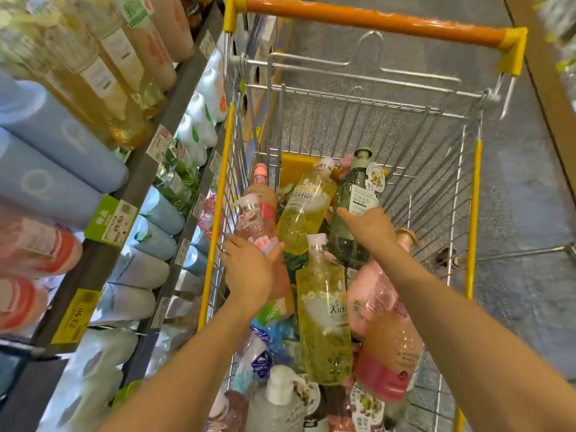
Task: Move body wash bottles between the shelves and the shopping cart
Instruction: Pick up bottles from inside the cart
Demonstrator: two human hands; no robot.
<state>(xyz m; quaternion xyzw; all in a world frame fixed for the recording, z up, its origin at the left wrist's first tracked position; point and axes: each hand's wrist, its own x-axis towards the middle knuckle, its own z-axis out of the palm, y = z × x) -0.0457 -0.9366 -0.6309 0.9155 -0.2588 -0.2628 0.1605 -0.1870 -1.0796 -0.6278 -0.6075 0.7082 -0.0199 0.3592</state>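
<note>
We see the shelves (162, 169) running along the left side. They are full of bottles lying in rows: blue ones, gold ones, white ones and pink ones. Little price tags (110, 221) stick on the shelf edges.

Right beside the shelves is the cart (343, 98). It has silver wire walls, yellow edges and an orange handle (374, 21) at the far end. The cart is full of body wash bottles piled on each other, tipped this way and that.

A yellow bottle (322, 325) lies in the middle of the pile, cap pointing away from us. Another yellow one (307, 210) leans farther back. A green bottle (355, 207) stands tilted next to it, on the right. A big pink bottle (389, 347) lies at the right side, near us. A white pump bottle (279, 403) sits at the near end.

Our left hand (249, 269) reaches into the left side of the cart. Its fingers are curled round the bottom of a clear pink bottle (254, 222) and grip it. That bottle is in the cart, up against the left wire wall.

Our right hand (367, 227) reaches to the green bottle. The fingers are out fairly straight and lie against its side. We cannot tell if they hold it.
</note>
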